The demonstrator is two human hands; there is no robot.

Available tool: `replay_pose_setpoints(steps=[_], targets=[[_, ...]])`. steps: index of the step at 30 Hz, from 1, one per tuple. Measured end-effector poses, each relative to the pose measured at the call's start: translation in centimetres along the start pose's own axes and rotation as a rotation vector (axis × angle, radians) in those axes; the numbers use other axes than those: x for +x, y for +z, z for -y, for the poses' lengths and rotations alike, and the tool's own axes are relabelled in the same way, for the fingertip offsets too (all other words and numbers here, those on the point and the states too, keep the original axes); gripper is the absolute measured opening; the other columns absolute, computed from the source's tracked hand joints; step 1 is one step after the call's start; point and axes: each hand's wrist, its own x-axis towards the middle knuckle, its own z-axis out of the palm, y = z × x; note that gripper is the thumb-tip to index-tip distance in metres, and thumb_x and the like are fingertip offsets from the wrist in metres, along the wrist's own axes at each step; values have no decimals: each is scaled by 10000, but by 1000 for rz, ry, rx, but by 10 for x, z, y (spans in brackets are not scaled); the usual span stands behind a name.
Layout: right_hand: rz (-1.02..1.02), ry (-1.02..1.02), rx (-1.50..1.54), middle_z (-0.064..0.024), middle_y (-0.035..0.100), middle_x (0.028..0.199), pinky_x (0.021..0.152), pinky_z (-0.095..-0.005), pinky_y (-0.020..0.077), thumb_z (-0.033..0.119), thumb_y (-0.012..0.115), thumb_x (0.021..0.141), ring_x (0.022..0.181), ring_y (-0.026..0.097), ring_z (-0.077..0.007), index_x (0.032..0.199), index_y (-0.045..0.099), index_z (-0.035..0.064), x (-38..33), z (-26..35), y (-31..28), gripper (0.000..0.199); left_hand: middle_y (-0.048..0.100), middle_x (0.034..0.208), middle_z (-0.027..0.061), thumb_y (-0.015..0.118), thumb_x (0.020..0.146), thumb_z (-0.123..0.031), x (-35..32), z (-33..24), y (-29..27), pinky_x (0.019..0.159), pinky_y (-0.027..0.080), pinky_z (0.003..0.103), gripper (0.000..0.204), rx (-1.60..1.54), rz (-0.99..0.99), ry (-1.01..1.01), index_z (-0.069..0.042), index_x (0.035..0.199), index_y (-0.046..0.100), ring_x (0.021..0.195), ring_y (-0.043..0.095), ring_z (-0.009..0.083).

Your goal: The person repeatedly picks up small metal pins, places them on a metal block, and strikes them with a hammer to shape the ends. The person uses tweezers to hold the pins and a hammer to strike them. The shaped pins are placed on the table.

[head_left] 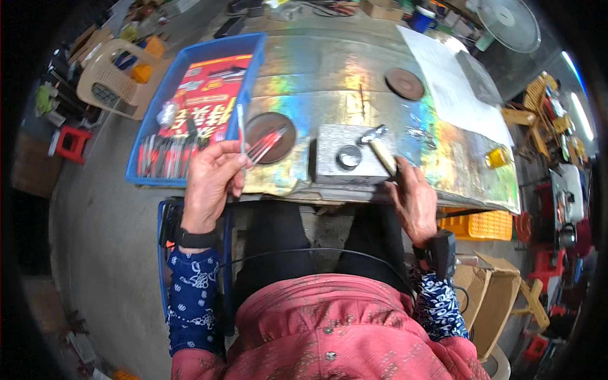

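Note:
My left hand [218,174] pinches a slim, pale metal strip [240,123] that points up and away, beside the near-left dark round dish [259,120]. Several thin red-and-silver pieces [267,144] lie across that dish, just right of my fingers. A grey metal block [329,140] sits at the table's near edge between my hands, carrying a small dark round piece with a shiny top [349,157]. Over the block's right side lies a hammer [381,154], its head away from me. The fingers of my right hand [415,199] close around the near end of its pale handle.
At the left, a blue tray [256,63] holds red printed sheets [212,95] and a row of slim red-and-grey pieces [168,155]. A second dark round dish [405,83], white paper [437,76] and a yellow jar [497,157] are farther right. A cable [316,249] crosses my lap.

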Motion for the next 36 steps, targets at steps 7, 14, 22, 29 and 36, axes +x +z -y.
replay_pose_setpoints(steps=[7,14,22,29,36], targets=[[-47,33,157,-194,606,915,691,-444,485,297,640,895,813,609,-392,1137,610,26,8,-9,-14,364,647,850,53,616,937,-113,1,14,23,444,452,181,278,-25,78,14,43,1166,601,554,556,44],[-40,178,104,-211,625,960,756,-444,494,204,610,890,867,618,-398,1078,644,-10,23,-58,-14,287,651,818,63,648,912,-87,6,20,41,440,453,190,177,-51,112,-9,21,1050,624,541,564,63],[-55,168,-169,-159,600,960,775,-436,483,215,619,888,885,596,-347,1113,644,39,43,-108,10,287,649,811,71,642,912,-84,11,24,56,453,456,194,149,-34,128,-16,9,1023,608,538,561,68],[-18,118,-168,-122,608,958,814,-414,481,134,645,835,956,560,-325,1047,667,58,39,-107,10,226,646,807,71,626,921,-80,13,31,64,463,458,196,138,-14,148,-16,12,1022,610,541,559,66],[-84,5,-54,-128,589,829,748,-422,484,109,648,779,873,566,-332,862,655,49,24,-101,18,103,652,806,74,632,918,-87,13,34,70,462,460,197,152,-12,161,-26,14,1029,611,547,564,65]])
